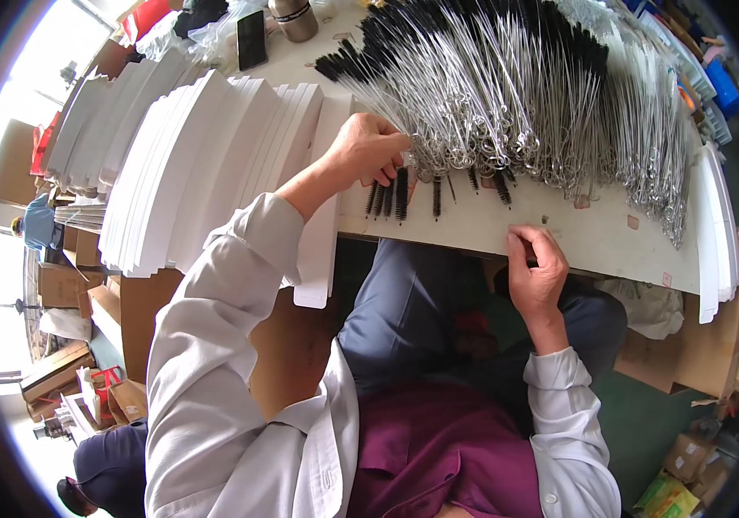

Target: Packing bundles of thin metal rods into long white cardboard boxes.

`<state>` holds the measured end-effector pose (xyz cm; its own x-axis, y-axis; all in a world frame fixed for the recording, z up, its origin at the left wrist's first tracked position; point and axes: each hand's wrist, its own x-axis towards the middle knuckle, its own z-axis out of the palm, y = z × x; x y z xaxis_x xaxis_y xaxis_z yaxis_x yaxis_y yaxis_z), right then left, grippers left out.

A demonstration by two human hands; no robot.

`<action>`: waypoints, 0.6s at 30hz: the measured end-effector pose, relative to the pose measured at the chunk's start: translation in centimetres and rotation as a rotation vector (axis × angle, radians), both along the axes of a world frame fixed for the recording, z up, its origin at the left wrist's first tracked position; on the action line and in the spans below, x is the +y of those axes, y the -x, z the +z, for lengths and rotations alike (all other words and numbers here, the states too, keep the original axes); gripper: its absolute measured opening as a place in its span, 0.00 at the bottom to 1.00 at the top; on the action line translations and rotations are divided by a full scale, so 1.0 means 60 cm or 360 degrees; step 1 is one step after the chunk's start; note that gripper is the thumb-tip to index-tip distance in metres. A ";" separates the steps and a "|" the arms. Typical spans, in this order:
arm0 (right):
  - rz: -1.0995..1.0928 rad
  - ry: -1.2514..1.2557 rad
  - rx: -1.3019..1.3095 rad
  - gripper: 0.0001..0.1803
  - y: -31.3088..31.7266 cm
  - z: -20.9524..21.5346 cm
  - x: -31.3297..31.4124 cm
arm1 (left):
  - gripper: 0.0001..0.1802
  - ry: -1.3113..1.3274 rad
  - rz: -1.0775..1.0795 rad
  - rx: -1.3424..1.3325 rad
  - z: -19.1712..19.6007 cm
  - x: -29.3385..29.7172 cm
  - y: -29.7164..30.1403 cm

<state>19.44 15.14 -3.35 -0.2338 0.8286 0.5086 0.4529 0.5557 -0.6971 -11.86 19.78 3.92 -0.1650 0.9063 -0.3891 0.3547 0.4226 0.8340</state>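
A large heap of thin wire-handled brushes point(473, 95) lies across the table, black bristles mostly at the far side and ring-shaped handle ends toward me. At the heap's left edge my left hand point(363, 148) is closed in a pinch on a handle end of a wire brush; its fingertips partly hide the grip. Just below that hand, several short black bristle heads point(401, 194) point toward me. My right hand point(540, 269) is by the table's front edge, fingers curled in and nothing visible in them. It is apart from the brushes.
Stacked white card pieces point(205, 164) stand left of my left arm. A phone point(251, 40) and a metal flask point(294, 19) are at the back. More white card strips point(708, 233) stand at the right edge. Cardboard boxes point(67, 285) and another person point(110, 462) are at the left.
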 end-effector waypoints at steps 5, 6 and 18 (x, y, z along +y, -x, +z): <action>0.0220 -0.0351 -0.0115 0.06 0.031 0.052 0.006 | 0.12 -0.0110 0.0030 0.0135 0.010 -0.005 0.002; 0.0290 -0.0461 -0.0161 0.08 0.043 0.070 0.012 | 0.12 -0.0117 0.0021 0.0123 0.008 -0.004 0.008; 0.0804 -0.0937 -0.1433 0.23 0.240 0.094 0.136 | 0.11 -0.1032 0.0290 0.0276 0.098 -0.005 0.066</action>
